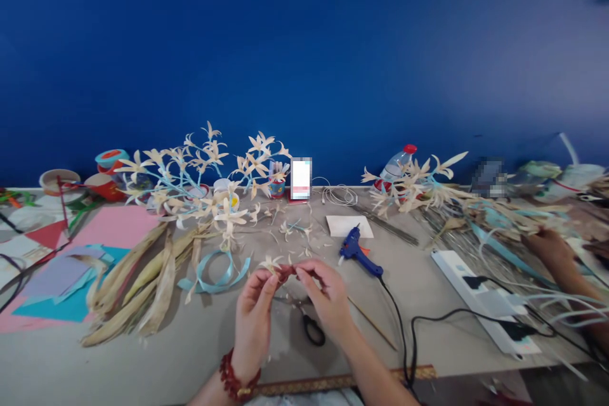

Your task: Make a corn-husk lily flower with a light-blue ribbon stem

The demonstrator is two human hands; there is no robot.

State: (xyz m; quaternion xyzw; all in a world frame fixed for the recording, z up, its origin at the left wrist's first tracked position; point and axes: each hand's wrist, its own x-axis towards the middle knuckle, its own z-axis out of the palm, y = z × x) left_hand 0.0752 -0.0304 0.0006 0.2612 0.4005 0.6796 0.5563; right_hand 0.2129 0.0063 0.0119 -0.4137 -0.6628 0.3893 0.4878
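My left hand, with a red bead bracelet at the wrist, pinches a small cream husk flower between thumb and fingers. Close beside it, my right hand has its thumb and fingers pressed together; what they hold is too small to make out. Below my hands lie scissors with a black handle, partly covered by my right hand. To the right rests a blue hot glue gun on the table, near a white card. A thin wooden stick lies by my right wrist.
Branches of husk flowers stand at the back left. Dried husks, light blue ribbon and coloured paper cover the left. A power strip with cables lies right, where another person's hand reaches among materials.
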